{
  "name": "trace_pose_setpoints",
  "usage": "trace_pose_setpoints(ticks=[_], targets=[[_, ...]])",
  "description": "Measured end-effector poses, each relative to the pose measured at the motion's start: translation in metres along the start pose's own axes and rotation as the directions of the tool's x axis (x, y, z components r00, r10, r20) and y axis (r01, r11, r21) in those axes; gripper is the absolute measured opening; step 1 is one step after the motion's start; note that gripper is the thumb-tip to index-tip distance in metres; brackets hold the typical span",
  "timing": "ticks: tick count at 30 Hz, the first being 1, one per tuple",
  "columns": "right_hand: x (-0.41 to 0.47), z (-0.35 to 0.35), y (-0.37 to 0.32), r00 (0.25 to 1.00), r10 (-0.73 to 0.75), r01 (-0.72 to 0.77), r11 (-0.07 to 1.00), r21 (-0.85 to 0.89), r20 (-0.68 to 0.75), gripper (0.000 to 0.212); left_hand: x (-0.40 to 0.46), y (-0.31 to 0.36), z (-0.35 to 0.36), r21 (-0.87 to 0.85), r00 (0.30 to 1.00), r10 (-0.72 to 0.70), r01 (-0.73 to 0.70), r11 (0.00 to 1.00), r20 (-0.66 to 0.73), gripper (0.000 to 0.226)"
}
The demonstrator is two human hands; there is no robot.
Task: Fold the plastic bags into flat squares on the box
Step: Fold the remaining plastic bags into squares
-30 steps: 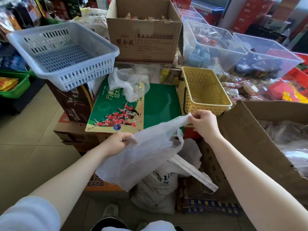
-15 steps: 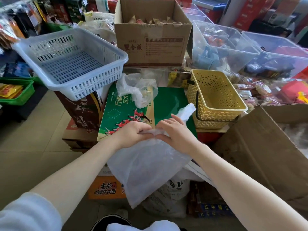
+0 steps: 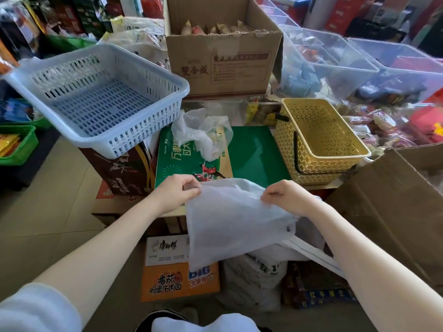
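A thin white plastic bag (image 3: 230,219) hangs in front of the green box (image 3: 259,156), stretched by its top edge between my two hands. My left hand (image 3: 177,191) pinches the bag's upper left corner. My right hand (image 3: 285,195) pinches its upper right edge. The bag's lower part droops below the box's near edge. A second, crumpled clear bag (image 3: 203,133) lies on the far left part of the green box's lid.
A blue-white slotted basket (image 3: 96,92) stands at the left on a brown carton. A yellow basket (image 3: 318,142) sits right of the green box. A cardboard box (image 3: 223,51) stands behind. A large open carton (image 3: 393,202) is at the right; a sack and boxes lie on the floor below.
My hands, close together half a second ago, have drawn apart and spread the bag's top edge wide. The bag now hangs flatter in front of the box.
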State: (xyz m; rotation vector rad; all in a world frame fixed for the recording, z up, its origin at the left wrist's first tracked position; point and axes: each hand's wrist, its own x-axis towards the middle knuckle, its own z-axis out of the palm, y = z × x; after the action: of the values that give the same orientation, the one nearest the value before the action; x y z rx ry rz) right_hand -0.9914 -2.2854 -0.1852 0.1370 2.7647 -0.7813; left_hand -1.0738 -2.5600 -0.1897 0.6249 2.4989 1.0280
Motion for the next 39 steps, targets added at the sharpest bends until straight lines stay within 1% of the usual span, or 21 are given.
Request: trace_pose_setpoints(ticks=[1, 2, 4, 6, 7, 9, 11, 14, 17, 19, 22, 24, 25, 27, 28, 30, 31, 33, 35, 37, 39], targets=[[0.0, 0.003, -0.002, 0.998, 0.028, -0.026, 0.999, -0.035, 0.063, 0.013, 0.003, 0.001, -0.001, -0.095, 0.997, -0.001, -0.007, 0.995, -0.076, 0.005], [0.001, 0.007, -0.007, 0.996, 0.037, -0.032, 0.998, -0.061, 0.076, 0.013, 0.004, 0.003, -0.003, -0.2, 0.992, -0.006, -0.018, 0.98, -0.122, 0.005], [0.002, 0.018, -0.02, 0.999, 0.008, -0.01, 0.999, -0.051, -0.038, 0.026, 0.007, 0.007, -0.006, -0.38, 0.99, -0.003, -0.05, 0.924, -0.138, 0.006], [0.007, 0.027, -0.037, 0.98, -0.058, 0.053, 0.998, -0.033, -0.192, 0.034, 0.009, 0.011, -0.009, -0.457, 0.993, 0.038, -0.085, 0.885, -0.112, 0.01], [0.01, 0.031, -0.046, 0.969, -0.096, 0.091, 0.995, -0.03, -0.228, 0.033, 0.01, 0.013, -0.011, -0.474, 0.993, 0.062, -0.101, 0.875, -0.096, 0.012], [0.018, 0.036, -0.057, 0.97, -0.124, 0.126, 0.992, -0.006, -0.21, 0.031, 0.011, 0.015, -0.015, -0.495, 0.992, 0.106, -0.124, 0.86, -0.065, 0.017], [0.027, 0.04, -0.061, 0.988, -0.089, 0.086, 0.996, -0.028, -0.129, 0.032, 0.014, 0.014, -0.021, -0.451, 0.988, 0.141, -0.152, 0.88, -0.057, 0.017], [0.03, 0.044, -0.057, 0.996, -0.082, 0.079, 0.995, -0.063, -0.047, 0.034, 0.023, 0.003, -0.032, -0.287, 0.976, 0.141, -0.185, 0.94, -0.166, 0.013], [0.022, 0.045, -0.042, 0.995, -0.092, 0.094, 0.994, 0.054, -0.04, 0.038, 0.031, -0.014, -0.04, -0.199, 0.959, 0.107, -0.162, 0.967, -0.261, 0.013], [0.016, 0.041, -0.033, 0.999, -0.02, 0.023, 0.996, 0.085, -0.033, 0.04, 0.036, -0.025, -0.039, -0.134, 0.948, 0.08, -0.127, 0.983, -0.309, 0.015], [0.007, 0.033, -0.027, 0.998, 0.067, -0.067, 0.986, 0.15, 0.0, 0.033, 0.042, -0.039, -0.032, -0.058, 0.933, 0.037, -0.062, 0.996, -0.357, 0.018], [0.003, 0.031, -0.03, 0.997, 0.078, -0.08, 0.982, 0.169, 0.016, 0.031, 0.044, -0.044, -0.024, 0.091, 0.945, 0.06, -0.032, 0.995, -0.32, 0.022], [0.002, 0.03, -0.034, 0.997, 0.075, -0.078, 0.982, 0.17, 0.023, 0.033, 0.045, -0.043, -0.019, 0.197, 0.95, 0.124, -0.068, 0.978, -0.287, 0.025], [0.003, 0.032, -0.043, 0.998, 0.045, -0.051, 0.983, 0.177, 0.035, 0.039, 0.046, -0.033, -0.008, 0.347, 0.925, 0.342, -0.271, 0.898, -0.163, 0.032], [0.004, 0.034, -0.047, 0.999, 0.015, -0.021, 0.984, 0.177, 0.038, 0.043, 0.046, -0.024, -0.003, 0.349, 0.902, 0.428, -0.382, 0.856, -0.061, 0.036], [0.006, 0.036, -0.057, 0.998, -0.048, 0.041, 0.985, 0.166, 0.037, 0.047, 0.047, -0.004, 0.007, 0.248, 0.855, 0.484, -0.517, 0.819, 0.183, 0.048], [0.006, 0.036, -0.06, 0.997, -0.065, 0.058, 0.985, 0.162, 0.037, 0.046, 0.049, 0.003, 0.011, 0.207, 0.834, 0.476, -0.537, 0.818, 0.28, 0.05], [0.005, 0.034, -0.061, 0.997, -0.058, 0.05, 0.986, 0.156, 0.042, 0.038, 0.052, 0.011, 0.018, 0.196, 0.817, 0.428, -0.526, 0.828, 0.386, 0.04], [-0.002, 0.03, -0.056, 0.998, -0.007, -0.001, 0.991, 0.133, 0.065, 0.031, 0.054, 0.01, 0.022, 0.159, 0.809, 0.445, -0.533, 0.831, 0.383, 0.032], [-0.012, 0.024, -0.045, 0.992, 0.052, -0.067, 0.99, 0.127, 0.118, 0.025, 0.054, 0.004, 0.023, 0.12, 0.804, 0.488, -0.551, 0.826, 0.339, 0.034], [-0.024, 0.019, -0.028, 0.984, 0.1, -0.119, 0.984, 0.131, 0.148, 0.024, 0.053, -0.007, 0.02, 0.102, 0.82, 0.489, -0.536, 0.838, 0.298, 0.034]])
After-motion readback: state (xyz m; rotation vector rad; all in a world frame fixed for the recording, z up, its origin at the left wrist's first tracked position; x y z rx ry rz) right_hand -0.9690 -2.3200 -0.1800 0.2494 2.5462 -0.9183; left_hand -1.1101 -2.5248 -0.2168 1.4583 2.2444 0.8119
